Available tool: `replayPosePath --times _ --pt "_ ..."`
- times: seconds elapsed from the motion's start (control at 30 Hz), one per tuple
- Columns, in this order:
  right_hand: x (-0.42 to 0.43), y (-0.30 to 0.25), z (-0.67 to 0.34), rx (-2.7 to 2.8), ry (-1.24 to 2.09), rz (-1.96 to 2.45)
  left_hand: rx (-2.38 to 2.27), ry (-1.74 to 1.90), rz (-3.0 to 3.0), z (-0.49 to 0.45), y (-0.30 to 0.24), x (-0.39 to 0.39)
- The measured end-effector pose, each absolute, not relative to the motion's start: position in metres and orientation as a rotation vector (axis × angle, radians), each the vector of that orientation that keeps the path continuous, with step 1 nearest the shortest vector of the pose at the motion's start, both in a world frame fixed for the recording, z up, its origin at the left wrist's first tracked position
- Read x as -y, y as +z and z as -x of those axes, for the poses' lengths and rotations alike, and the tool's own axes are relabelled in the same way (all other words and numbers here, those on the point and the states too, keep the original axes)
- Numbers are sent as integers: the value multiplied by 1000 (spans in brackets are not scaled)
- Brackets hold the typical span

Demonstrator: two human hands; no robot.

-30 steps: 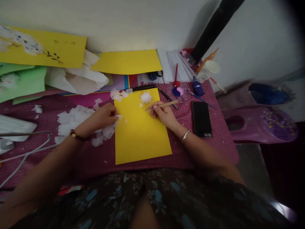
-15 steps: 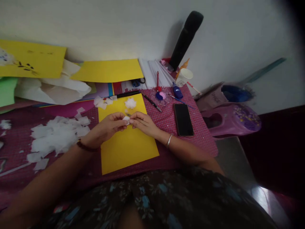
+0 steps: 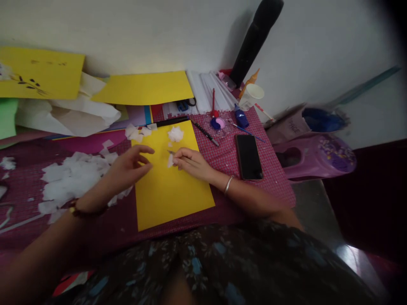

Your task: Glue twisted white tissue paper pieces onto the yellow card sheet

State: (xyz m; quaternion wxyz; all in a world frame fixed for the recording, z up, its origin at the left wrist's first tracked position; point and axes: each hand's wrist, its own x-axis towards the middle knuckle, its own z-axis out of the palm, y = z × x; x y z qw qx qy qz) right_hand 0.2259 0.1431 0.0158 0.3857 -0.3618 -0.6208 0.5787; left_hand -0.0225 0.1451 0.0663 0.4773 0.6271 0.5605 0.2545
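Observation:
My right hand (image 3: pixel 192 163) is closed over the yellow sheet (image 3: pixel 173 199), pinching a small piece of white tissue paper (image 3: pixel 170 160). A thin pointed tip, perhaps of a pen or brush, sticks out beside its fingertips; most of it is hidden in the hand. My left hand (image 3: pixel 132 167) is apart from it, over the sheet's left edge, with fingers curved and spread and nothing between them. A fluffy white paper tuft (image 3: pixel 176 134) sits on the upper part of the sheet. Left of the sheet lies a heap of white tissue squares (image 3: pixel 78 178), partly behind my left forearm.
A phone (image 3: pixel 249 156) lies to the right on the checked cloth. Near it are a paint palette (image 3: pixel 218 123), a blue paint bottle (image 3: pixel 241 116), a paintbrush and a black pen (image 3: pixel 205 132). Yellow cards (image 3: pixel 146 87), scissors and white paper stand along the wall.
My left hand has let go of the tissue piece and moved left, its fingers opening. The tissue stays in my right hand, which has hardly moved. The view has shifted slightly.

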Motion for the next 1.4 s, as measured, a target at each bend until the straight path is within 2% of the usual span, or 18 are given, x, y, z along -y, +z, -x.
replayPosePath --times 0.13,0.3,0.6,0.8,0.97,1.13,1.27,1.4 --pt "-135 14 -223 1787 1245 951 -1148 702 -1462 -18 54 -138" --pt "-135 13 -223 1910 1114 987 -1156 890 -1222 -41 40 -132" --pt "-140 17 -228 1452 1431 1011 -1348 1023 -960 -7 53 -143" --pt "-139 18 -226 1482 1447 1050 -1115 840 -663 -15 49 -143" --pt "-136 23 -230 1625 1343 976 -992 586 -760 -40 54 -140" --pt "-143 26 -236 1516 1405 1010 -1215 748 -901 8 77 -154" --pt "-157 18 -237 1352 1405 1059 -1544 664 -1252 65 77 -173" --pt "-167 10 -238 1269 1390 1073 -1428 724 -1255 66 62 -187"
